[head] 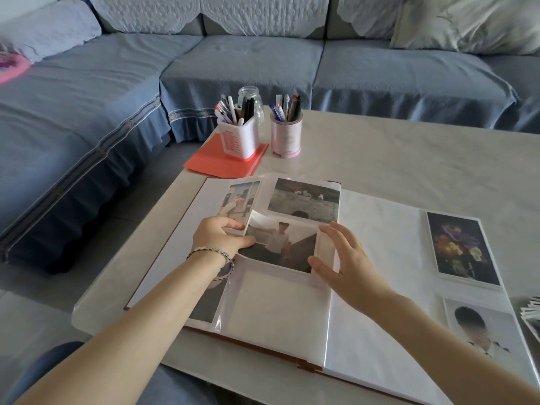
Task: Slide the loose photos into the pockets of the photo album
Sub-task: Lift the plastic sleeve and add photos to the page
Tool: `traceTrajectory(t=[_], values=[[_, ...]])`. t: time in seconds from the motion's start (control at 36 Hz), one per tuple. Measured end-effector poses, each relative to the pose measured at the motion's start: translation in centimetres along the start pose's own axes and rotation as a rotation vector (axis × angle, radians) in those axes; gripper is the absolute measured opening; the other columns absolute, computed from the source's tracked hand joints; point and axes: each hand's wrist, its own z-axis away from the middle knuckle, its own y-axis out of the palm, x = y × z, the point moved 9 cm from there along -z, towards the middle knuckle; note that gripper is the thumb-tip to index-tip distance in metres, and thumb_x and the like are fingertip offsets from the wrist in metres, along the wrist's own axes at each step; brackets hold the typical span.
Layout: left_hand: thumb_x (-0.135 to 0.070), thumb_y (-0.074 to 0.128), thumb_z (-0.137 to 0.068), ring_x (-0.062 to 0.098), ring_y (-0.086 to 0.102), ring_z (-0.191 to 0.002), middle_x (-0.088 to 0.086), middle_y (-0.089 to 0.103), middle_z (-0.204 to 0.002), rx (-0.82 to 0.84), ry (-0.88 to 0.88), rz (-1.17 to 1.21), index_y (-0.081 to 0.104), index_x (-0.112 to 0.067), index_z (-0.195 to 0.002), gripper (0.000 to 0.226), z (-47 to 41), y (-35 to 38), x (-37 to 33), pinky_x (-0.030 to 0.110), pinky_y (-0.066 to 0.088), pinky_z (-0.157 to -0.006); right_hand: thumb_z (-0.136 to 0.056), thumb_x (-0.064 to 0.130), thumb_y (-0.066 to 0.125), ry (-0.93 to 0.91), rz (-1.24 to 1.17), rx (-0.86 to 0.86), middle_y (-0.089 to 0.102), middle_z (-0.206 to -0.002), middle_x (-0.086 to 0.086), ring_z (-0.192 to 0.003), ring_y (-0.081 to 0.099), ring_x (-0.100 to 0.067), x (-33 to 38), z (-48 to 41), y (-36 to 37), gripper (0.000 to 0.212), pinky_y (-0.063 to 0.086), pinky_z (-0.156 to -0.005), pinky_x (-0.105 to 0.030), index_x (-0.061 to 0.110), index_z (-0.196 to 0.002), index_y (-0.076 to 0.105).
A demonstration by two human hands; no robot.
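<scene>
Item 1, photo album [377, 258]: it lay open on the pale table [409, 159], and its lower right corner ran out of my view

Item 2, middle photo [280, 244], a person in a white shirt: it sat at the centre pocket of the left-hand leaf with film lifted over its top edge; I could not tell how far in it was

Item 3, left hand [219, 238]: fingers were curled at that photo's left edge with the thumb laid on it, pinching; I could not make out whether film was caught too

Item 4, right hand [347, 258]: fingers were spread and relaxed, holding nothing, by the pocket's right edge; contact was unclear to me

Item 5, loose photos [532, 317]: a fanned stack at the right border, mostly cut off

Item 6, dark print [206, 305]: pocketed and largely hidden beneath the left forearm

Item 7, flower photo [464, 247] and portrait photo [482, 328]: both were on the right page, the portrait's face blurred

Item 8, square pen holder [238, 138] on a red folder [216, 162], round pen holder [286, 138] beside it, and a glass jar [251, 96] half hidden behind
</scene>
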Motion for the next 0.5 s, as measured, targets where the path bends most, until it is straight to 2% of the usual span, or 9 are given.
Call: traceTrajectory(t=[0.08, 0.17, 0.28, 0.39, 0.5], values=[[-0.017, 0.081, -0.07, 0.028, 0.064, -0.094, 0.008, 0.067, -0.104, 0.022, 0.013, 0.001, 0.065, -0.021, -0.084, 0.021, 0.2, -0.2, -0.6, 0.041, 0.053, -0.087, -0.091, 0.038, 0.053, -0.004, -0.003, 0.004, 0.024, -0.15, 0.005, -0.137, 0.026, -0.013, 0.2, 0.0, -0.5, 0.058, 0.028, -0.107, -0.025, 0.027, -0.143, 0.03], [-0.015, 0.076, -0.075, 0.021, 0.062, -0.088, 0.007, 0.068, -0.095, 0.054, 0.061, -0.001, 0.071, -0.012, -0.089, 0.016, 0.4, -0.1, -1.6, 0.029, 0.048, -0.084, -0.091, 0.039, 0.054, 0.001, -0.009, 0.002, 0.026, -0.148, 0.006, -0.13, 0.035, -0.015, 0.2, 0.0, -0.8, 0.057, 0.04, -0.101, -0.031, 0.028, -0.142, 0.031], [-0.014, 0.073, -0.078, 0.016, 0.059, -0.081, 0.001, 0.064, -0.083, 0.075, 0.11, -0.031, 0.071, -0.007, -0.093, 0.016, 0.8, -0.1, -2.7, 0.025, 0.044, -0.079, -0.09, 0.037, 0.055, -0.006, -0.019, -0.005, 0.029, -0.146, 0.006, -0.126, 0.039, -0.016, 0.3, -0.1, -0.9, 0.057, 0.04, -0.099, -0.03, 0.028, -0.141, 0.032], [-0.015, 0.076, -0.076, 0.014, 0.058, -0.072, -0.005, 0.063, -0.071, 0.06, 0.113, -0.045, 0.069, -0.015, -0.077, 0.007, 0.9, -0.4, -3.2, 0.032, 0.052, -0.081, -0.09, 0.036, 0.056, -0.004, -0.022, -0.007, 0.031, -0.144, 0.007, -0.123, 0.041, -0.016, 0.2, 0.0, -0.9, 0.055, 0.039, -0.097, -0.026, 0.028, -0.14, 0.033], [-0.02, 0.078, -0.073, 0.015, 0.061, -0.068, -0.005, 0.065, -0.065, 0.01, 0.187, -0.106, 0.067, -0.02, -0.066, 0.012, 1.4, -1.0, -4.2, 0.026, 0.05, -0.073, -0.09, 0.035, 0.056, -0.004, -0.013, 0.003, 0.031, -0.145, 0.006, -0.119, 0.045, -0.02, 0.1, 0.1, -0.7, 0.055, 0.038, -0.095, -0.025, 0.027, -0.14, 0.034]])
